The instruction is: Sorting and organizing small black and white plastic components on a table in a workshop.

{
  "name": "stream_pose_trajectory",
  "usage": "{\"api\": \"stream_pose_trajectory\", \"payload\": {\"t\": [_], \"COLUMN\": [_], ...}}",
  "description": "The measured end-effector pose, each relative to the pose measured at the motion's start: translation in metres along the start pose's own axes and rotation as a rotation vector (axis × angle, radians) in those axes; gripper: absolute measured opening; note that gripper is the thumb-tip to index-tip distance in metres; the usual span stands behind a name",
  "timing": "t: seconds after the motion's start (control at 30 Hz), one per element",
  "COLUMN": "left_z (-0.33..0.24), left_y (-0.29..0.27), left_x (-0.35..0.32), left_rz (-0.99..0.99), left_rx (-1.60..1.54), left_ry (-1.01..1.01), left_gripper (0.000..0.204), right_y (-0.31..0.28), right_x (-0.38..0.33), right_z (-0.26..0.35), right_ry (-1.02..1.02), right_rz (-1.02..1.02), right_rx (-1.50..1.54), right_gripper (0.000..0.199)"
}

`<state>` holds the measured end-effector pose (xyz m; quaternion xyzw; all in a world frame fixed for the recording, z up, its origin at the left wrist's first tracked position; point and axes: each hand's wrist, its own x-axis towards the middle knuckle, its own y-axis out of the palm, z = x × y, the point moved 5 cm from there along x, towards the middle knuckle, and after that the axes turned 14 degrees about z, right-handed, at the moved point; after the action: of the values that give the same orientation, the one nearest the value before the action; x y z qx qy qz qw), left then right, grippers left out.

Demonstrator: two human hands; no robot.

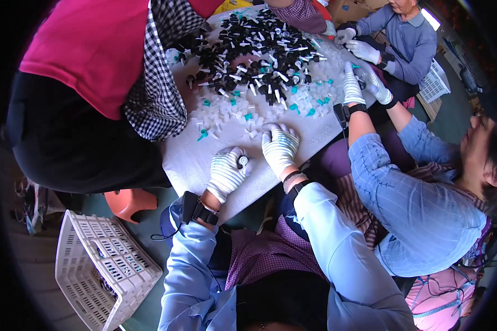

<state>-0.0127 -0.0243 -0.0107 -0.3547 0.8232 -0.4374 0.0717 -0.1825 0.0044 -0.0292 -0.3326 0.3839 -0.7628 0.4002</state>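
Here, knit-gloved left hand (227, 172) fingers pinch a round black-and-white cap (242, 161).

Your hands, left (226, 174) and right (279, 148), wear white gloves with thin blue stripes, and your sleeves (337, 243) are pale blue. The worktop (190, 157) is light grey. On it lie black parts with white tips (259, 49), translucent white pieces (226, 110) and a few teal ones (203, 134). The basket (102, 270) on the floor is white; the stool (130, 203) is orange.
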Motion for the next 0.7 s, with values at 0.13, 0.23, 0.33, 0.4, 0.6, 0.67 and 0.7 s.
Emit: {"api": "stream_pose_trajectory", "payload": {"t": [0.13,0.23,0.33,0.4,0.6,0.67,0.7], "left_z": [0.0006,-0.0009,-0.0005,-0.0005,0.0008,-0.0004,-0.0009], "left_y": [0.0011,0.0004,0.0019,0.0023,0.0033,0.003,0.0028], "left_x": [0.0018,0.0024,0.0035,0.0043,0.0047,0.0054,0.0054], "left_rz": [0.0,0.024,0.028,0.03,0.018,0.019,0.021], "left_rx": [0.006,0.001,-0.005,-0.007,-0.007,-0.012,-0.014], "left_ry": [-0.009,-0.044,-0.049,-0.048,-0.034,-0.031,-0.034], "left_gripper": [0.025,0.026,0.027,0.027,0.028,0.028,0.028], "right_y": [0.002,0.0023,0.0026,0.003,0.0047,0.0037,0.0032], "right_x": [0.0019,0.0018,0.0027,0.0032,0.0043,0.0046,0.0048], "right_z": [-0.0019,-0.0022,-0.0029,-0.0042,-0.0054,-0.0057,-0.0057], "right_ry": [0.003,-0.004,-0.014,-0.016,-0.01,-0.013,-0.014], "right_rz": [0.013,0.009,-0.009,-0.013,-0.007,-0.012,-0.01], "right_rx": [-0.006,-0.012,-0.019,-0.019,-0.019,-0.017,-0.017], "right_gripper": [0.016,0.016,0.016,0.016,0.016,0.016,0.016]}}
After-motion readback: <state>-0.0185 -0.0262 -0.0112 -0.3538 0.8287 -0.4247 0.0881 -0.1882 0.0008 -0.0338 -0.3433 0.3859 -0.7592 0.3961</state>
